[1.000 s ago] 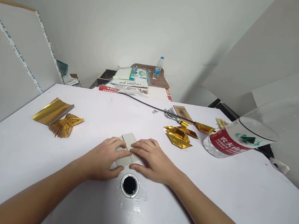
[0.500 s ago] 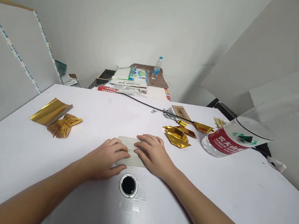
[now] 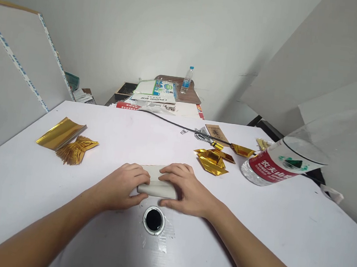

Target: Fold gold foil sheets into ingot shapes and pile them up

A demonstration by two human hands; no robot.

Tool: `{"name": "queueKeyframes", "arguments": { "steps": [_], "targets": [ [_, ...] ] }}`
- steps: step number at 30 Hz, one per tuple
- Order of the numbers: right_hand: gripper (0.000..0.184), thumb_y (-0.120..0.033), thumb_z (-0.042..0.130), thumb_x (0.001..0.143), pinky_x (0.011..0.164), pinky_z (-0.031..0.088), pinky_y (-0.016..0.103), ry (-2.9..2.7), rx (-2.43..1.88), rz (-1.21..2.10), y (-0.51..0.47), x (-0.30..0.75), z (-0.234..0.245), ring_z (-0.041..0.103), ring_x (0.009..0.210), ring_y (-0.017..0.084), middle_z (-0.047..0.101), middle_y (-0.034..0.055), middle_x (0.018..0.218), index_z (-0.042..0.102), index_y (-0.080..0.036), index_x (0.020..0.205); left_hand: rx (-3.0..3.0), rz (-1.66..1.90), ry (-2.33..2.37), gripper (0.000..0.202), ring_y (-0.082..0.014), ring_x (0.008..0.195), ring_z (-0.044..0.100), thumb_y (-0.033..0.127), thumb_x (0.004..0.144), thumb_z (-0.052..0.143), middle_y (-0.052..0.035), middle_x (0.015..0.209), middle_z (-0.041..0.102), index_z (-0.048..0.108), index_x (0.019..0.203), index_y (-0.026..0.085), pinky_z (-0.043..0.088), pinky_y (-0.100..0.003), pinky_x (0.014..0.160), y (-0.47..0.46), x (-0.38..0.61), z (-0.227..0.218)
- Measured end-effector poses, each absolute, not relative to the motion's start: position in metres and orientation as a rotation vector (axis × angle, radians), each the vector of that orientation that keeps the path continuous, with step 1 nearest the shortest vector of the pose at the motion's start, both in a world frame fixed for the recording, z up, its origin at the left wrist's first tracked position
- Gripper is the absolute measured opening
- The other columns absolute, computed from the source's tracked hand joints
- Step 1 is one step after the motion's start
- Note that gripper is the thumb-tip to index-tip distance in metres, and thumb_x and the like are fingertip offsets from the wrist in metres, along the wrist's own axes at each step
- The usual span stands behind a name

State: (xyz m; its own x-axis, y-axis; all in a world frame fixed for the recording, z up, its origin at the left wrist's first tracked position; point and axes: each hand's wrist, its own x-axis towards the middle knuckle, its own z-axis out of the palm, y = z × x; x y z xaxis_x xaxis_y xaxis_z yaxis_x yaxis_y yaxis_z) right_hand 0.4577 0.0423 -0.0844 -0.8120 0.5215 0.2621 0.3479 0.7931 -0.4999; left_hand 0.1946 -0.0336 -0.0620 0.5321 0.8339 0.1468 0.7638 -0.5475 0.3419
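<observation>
A pale grey sheet of paper (image 3: pixel 157 189) lies across the white table, its near part raised into a rounded fold with a seam along the middle. My left hand (image 3: pixel 124 187) grips its left end, fingers on top and thumb at the near edge. At the other end, my right hand (image 3: pixel 188 190) has its fingertips on the paper and its thumb by the near edge. Part of the right end is hidden under that hand. Just in front of the paper is a round dark disc with a silver rim (image 3: pixel 153 220), taped around.
To the left lie a gold foil sheet (image 3: pixel 62 134) and a fringed gold foil piece (image 3: pixel 76 150). Folded gold pieces (image 3: pixel 212 160), a yellow-handled tool (image 3: pixel 217 146) and a big clear plastic bottle (image 3: pixel 271 164) are on the right. A black cable (image 3: pixel 173 122) crosses the back.
The paper's near flap, flat before, now bulges up into a rounded fold. My right thumb has moved from the paper's top to its near edge, and my left hand has shifted slightly left.
</observation>
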Motion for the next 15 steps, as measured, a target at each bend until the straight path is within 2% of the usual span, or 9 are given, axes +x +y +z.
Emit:
{"name": "queueKeyframes", "arguments": {
  "steps": [1,4,6,8,11,13,15],
  "targets": [
    [0.053,-0.063,0.081,0.082,0.112,0.034,0.05,-2.589,-0.654,0.628,0.042,0.459,-0.084,0.054,0.131,0.029,0.064,0.0087,0.137,0.071,-0.025,0.118,2.534,0.449,1.353,0.014,-0.0213,0.109,0.066,0.028,0.092,0.067,-0.0025,0.113,0.072,0.066,0.104,0.021,0.05,-0.038,0.097,-0.034,0.195,-0.061],
    [0.028,-0.05,0.067,0.098,0.111,0.033,0.049,-2.553,-0.663,0.644,0.042,0.458,-0.084,0.057,0.13,0.025,0.067,0.0058,0.134,0.072,-0.023,0.103,2.548,0.505,1.346,0.01,-0.0209,0.109,0.067,0.029,0.095,0.062,-0.0018,0.113,0.073,0.068,0.098,0.021,0.051,-0.038,0.097,-0.035,0.196,-0.061],
    [0.025,-0.041,0.057,0.104,0.111,0.034,0.048,-2.526,-0.682,0.632,0.042,0.456,-0.086,0.059,0.127,0.022,0.069,0.0046,0.129,0.072,-0.022,0.097,2.541,0.527,1.354,0.014,-0.0207,0.109,0.067,0.029,0.098,0.057,-0.0018,0.113,0.074,0.068,0.097,0.021,0.052,-0.038,0.097,-0.034,0.197,-0.063],
    [0.022,-0.036,0.054,0.105,0.109,0.036,0.046,-2.497,-0.715,0.617,0.042,0.453,-0.088,0.062,0.122,0.021,0.071,0.0052,0.124,0.071,-0.023,0.103,2.501,0.553,1.402,0.018,-0.0196,0.105,0.068,0.025,0.1,0.052,-0.0027,0.108,0.074,0.069,0.1,0.021,0.053,-0.038,0.095,-0.033,0.198,-0.066],
    [0.021,-0.031,0.056,0.103,0.104,0.041,0.044,-2.461,-0.785,0.576,0.043,0.448,-0.092,0.066,0.113,0.021,0.073,0.0075,0.117,0.067,-0.022,0.118,2.421,0.637,1.505,0.022,-0.0179,0.099,0.069,0.02,0.1,0.049,-0.0029,0.107,0.074,0.067,0.114,0.021,0.057,-0.036,0.091,-0.031,0.199,-0.069],
    [0.023,-0.03,0.056,0.102,0.101,0.043,0.043,-2.466,-0.803,0.525,0.043,0.447,-0.094,0.066,0.108,0.021,0.072,0.0084,0.115,0.066,-0.021,0.12,2.417,0.689,1.514,0.027,-0.0178,0.103,0.069,0.019,0.098,0.053,-0.0038,0.116,0.073,0.064,0.123,0.022,0.058,-0.035,0.093,-0.031,0.199,-0.07],
    [0.021,-0.027,0.053,0.103,0.099,0.044,0.041,-2.485,-0.768,0.457,0.043,0.446,-0.096,0.065,0.108,0.021,0.072,0.0085,0.115,0.067,-0.021,0.118,2.472,0.698,1.471,0.028,-0.0183,0.112,0.068,0.018,0.096,0.057,-0.0058,0.129,0.069,0.065,0.124,0.022,0.059,-0.035,0.098,-0.03,0.197,-0.071]
  ]
}}
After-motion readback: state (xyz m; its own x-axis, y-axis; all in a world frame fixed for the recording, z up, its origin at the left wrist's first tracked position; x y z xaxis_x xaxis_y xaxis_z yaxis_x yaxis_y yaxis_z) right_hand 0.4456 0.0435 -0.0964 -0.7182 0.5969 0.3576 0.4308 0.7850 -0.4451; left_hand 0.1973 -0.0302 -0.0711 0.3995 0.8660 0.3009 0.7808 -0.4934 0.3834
